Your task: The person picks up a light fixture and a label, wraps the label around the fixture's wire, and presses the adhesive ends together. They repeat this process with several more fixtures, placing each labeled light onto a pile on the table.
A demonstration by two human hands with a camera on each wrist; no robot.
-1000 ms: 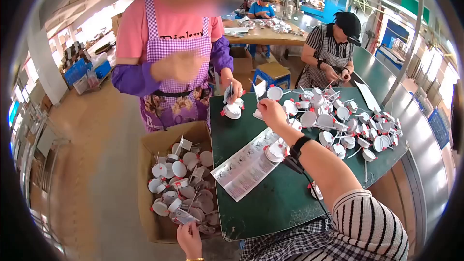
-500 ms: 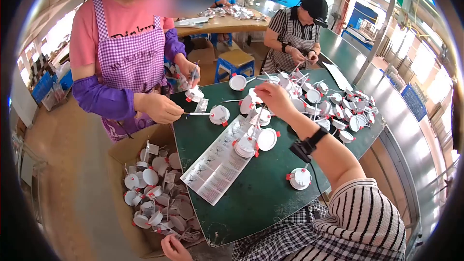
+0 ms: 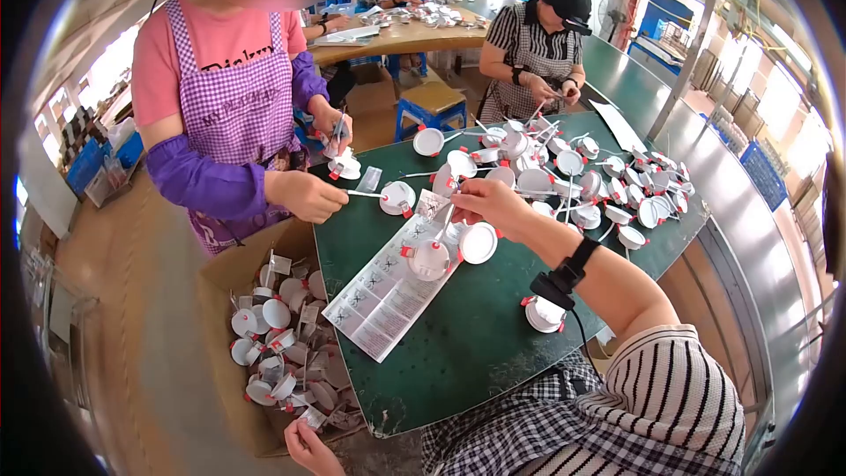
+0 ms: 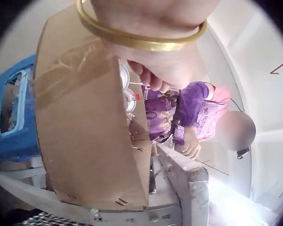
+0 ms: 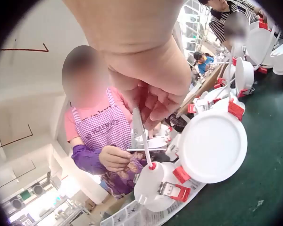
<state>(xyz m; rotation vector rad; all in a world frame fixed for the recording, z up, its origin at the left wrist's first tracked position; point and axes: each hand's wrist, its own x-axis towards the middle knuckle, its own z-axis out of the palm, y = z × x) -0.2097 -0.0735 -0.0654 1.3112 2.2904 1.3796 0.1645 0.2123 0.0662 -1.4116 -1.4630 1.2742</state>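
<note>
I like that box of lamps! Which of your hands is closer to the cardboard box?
Left. The left hand is at the near corner of the cardboard box. The right hand is away over the green table, pinching the wire of a white lamp.

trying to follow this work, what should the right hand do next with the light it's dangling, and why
Probably carry it over to the cardboard box: the right hand pinches the lead of a white light hanging over the printed sheet, and the box holds many like it.
</note>
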